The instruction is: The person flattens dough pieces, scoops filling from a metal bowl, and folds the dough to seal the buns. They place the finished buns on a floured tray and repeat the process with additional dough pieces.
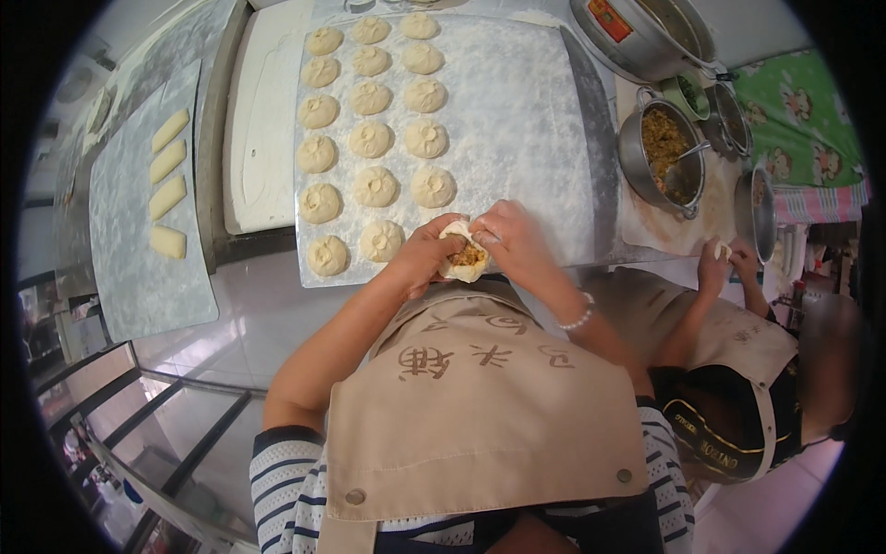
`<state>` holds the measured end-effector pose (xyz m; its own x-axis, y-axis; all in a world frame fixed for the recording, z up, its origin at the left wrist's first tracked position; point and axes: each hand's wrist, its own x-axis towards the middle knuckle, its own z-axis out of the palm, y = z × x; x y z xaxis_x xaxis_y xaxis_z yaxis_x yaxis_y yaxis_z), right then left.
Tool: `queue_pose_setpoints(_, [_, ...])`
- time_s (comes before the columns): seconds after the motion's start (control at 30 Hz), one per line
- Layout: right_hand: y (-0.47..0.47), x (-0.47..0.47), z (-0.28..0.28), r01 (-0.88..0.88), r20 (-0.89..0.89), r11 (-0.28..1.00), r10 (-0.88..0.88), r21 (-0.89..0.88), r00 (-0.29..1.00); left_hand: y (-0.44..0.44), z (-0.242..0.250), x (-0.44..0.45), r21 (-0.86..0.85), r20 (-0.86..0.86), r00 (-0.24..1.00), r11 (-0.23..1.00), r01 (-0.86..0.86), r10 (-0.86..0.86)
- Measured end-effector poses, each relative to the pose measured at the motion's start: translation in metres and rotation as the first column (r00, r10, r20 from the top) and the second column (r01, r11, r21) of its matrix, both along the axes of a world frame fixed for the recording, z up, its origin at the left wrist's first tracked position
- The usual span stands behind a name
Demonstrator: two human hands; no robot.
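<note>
Between my hands, just over the front edge of a floured tray (512, 138), is a dough wrapper (465, 271) with chopped filling (472, 255) showing in its opening. My left hand (422, 255) cups the wrapper from the left, its thumb pressed in at the filling. On the far side, the fingers of my right hand (511, 237) pinch the wrapper's rim; this hand is slightly blurred. Pleated filled buns (374, 187) stand in three columns on the left half of the tray, the closest one (381, 240) just left of my left hand.
At right, a metal pot of filling (668, 156) holds a spoon (694, 150), near a large pot (651, 34) and a green bowl (685, 95). A co-worker's hands (723, 266) hold dough at the table edge. Several dough pieces (167, 197) lie on a left-hand board (138, 277).
</note>
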<state>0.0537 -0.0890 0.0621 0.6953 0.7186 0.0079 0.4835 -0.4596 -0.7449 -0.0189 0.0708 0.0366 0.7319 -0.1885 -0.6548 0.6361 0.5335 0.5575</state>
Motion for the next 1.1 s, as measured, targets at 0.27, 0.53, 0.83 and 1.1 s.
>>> queue_pose_setpoints(0.27, [0.001,0.002,-0.003,0.048,-0.011,0.999,-0.048,0.018,0.999,0.001,0.004,0.008,0.275,0.206,0.959,0.952,0.134,-0.194])
queue_pose_setpoints(0.53, [0.000,0.005,-0.005,0.076,-0.084,0.996,-0.080,-0.047,0.993,0.003,0.001,0.005,0.033,-0.030,0.999,0.999,-0.031,0.032])
queue_pose_setpoints(0.83, [0.006,0.010,0.001,-0.042,-0.030,0.997,0.044,0.063,0.999,0.008,0.000,0.015,0.295,0.226,0.925,0.927,0.233,-0.305])
queue_pose_setpoints(1.1, [0.005,0.008,-0.001,0.062,-0.061,0.994,-0.057,0.088,0.997,0.000,-0.003,0.007,0.034,0.059,0.993,0.994,-0.103,0.101])
